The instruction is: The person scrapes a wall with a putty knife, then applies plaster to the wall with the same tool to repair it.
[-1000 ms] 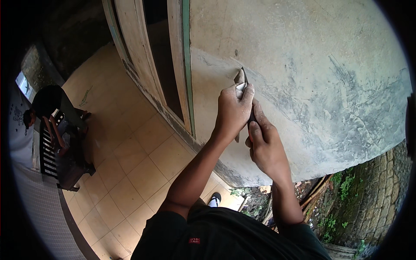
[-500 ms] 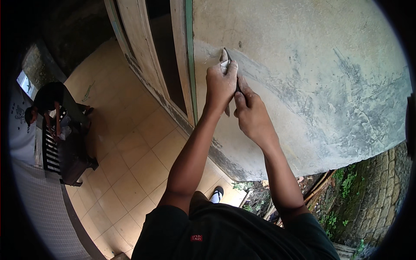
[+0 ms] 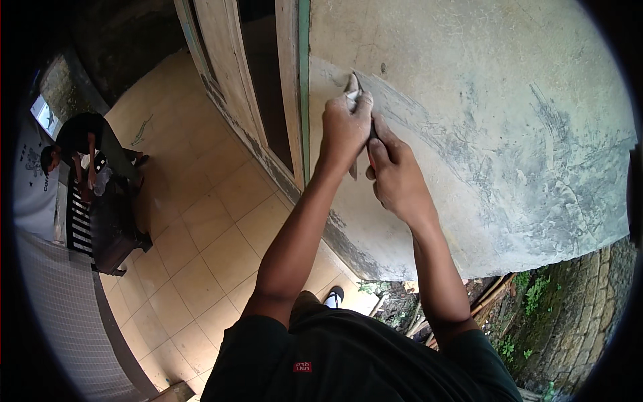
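Note:
Both of my hands work close together against a grey, patchy plastered wall (image 3: 415, 60). My left hand (image 3: 345, 130) is closed, with a small white lump (image 3: 351, 99) pinched between its thumb and dusty fingers. Just below and to the right, my right hand (image 3: 400, 171) wraps round the handle of a flat scraper (image 3: 353, 169). Most of the scraper is hidden behind my hands; a bit of its blade shows beneath my left wrist, and a reddish bit of handle shows by my right fingers. A darker smoothed streak runs down the wall to the right of them.
Left of the wall stand a green-edged door frame (image 3: 303, 87) and a tiled floor (image 3: 201, 234). Another person (image 3: 80, 151) bends over a dark slatted bench (image 3: 110, 228) at far left. Plants and sticks (image 3: 495, 295) lie below the wall, beside a mossy stone wall (image 3: 589, 295).
The view has turned slightly, so the wall sits farther right. My hands have shifted a little left along it, still together. The other person's hands have moved, and a clear bag shows there.

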Tool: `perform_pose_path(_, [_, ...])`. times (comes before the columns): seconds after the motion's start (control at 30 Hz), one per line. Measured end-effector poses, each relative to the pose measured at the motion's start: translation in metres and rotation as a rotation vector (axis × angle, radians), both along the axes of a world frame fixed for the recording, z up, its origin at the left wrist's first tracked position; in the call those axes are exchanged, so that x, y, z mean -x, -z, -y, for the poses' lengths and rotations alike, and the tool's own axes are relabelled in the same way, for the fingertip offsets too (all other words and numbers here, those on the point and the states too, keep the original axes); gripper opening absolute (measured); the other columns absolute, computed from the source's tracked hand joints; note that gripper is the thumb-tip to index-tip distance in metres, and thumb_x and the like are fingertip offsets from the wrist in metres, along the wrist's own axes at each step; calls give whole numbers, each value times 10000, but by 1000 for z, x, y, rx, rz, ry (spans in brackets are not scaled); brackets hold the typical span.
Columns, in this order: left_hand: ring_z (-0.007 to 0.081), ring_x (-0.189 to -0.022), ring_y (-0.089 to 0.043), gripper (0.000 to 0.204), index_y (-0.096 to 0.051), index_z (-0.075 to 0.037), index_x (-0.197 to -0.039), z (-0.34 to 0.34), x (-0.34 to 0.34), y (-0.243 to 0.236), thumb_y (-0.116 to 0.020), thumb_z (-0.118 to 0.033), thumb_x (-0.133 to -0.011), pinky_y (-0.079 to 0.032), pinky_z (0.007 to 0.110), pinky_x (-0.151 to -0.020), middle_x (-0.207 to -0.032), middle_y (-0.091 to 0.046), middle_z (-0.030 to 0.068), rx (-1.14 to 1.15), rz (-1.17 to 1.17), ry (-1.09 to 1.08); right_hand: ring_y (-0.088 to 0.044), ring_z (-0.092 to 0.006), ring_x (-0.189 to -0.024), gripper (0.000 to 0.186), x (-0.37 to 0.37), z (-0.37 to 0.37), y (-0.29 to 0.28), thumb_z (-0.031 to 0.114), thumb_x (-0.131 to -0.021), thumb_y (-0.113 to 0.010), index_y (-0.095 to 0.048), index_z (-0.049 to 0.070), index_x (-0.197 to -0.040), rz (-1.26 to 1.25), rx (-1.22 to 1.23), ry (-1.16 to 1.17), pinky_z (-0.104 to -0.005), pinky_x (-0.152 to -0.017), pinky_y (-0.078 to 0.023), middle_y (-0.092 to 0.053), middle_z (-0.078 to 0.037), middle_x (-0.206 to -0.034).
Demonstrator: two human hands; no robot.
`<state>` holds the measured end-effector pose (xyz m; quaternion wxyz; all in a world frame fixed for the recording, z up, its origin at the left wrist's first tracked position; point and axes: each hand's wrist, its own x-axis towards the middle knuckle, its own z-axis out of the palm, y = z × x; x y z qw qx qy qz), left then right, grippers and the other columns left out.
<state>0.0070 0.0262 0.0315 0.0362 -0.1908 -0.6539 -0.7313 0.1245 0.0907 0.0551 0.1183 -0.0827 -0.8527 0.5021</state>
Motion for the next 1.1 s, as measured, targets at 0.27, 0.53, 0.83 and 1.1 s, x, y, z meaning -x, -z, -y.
perform_pose_path(0.27, [114, -492, -425, 326, -546, 91, -729, -13, 6, -1, -537, -151, -947, -383, 330, -468, -552, -531, 82, -46, -103, -26, -470, -118, -646, 476, 15, -5, 12, 171, -1000, -393, -337, 51, -1458, -98, -148, 76, -262, -611, -431, -512, -52, -787])
perform_pose_path(0.53, [69, -567, -364, 298, -587, 70, -781, -17, -25, 13, -544, -166, -957, -355, 284, -491, -588, -454, -13, 7, -32, 32, -456, -109, -652, 481, -24, 5, 0, 151, -998, -398, -326, 41, -1461, 23, 39, 64, -266, -645, -439, -516, -57, -771])
perform_pose_path(0.83, [175, -499, -479, 330, -574, 90, -773, -3, -21, 3, -529, -179, -959, -410, 354, -505, -567, -545, 141, 72, -52, 34, -459, -106, -676, 486, -21, 6, 4, 146, -995, -387, -320, 40, -1465, -11, 31, 52, -261, -666, -437, -498, -37, -765])
perform_pose_path(1.1, [223, -552, -529, 329, -593, 89, -808, -2, 8, 12, -525, -192, -965, -444, 361, -564, -644, -616, 167, 19, -120, -65, -476, -112, -633, 473, 15, 3, 19, 161, -998, -399, -341, 37, -1450, -140, -137, 33, -264, -630, -446, -531, -46, -796])
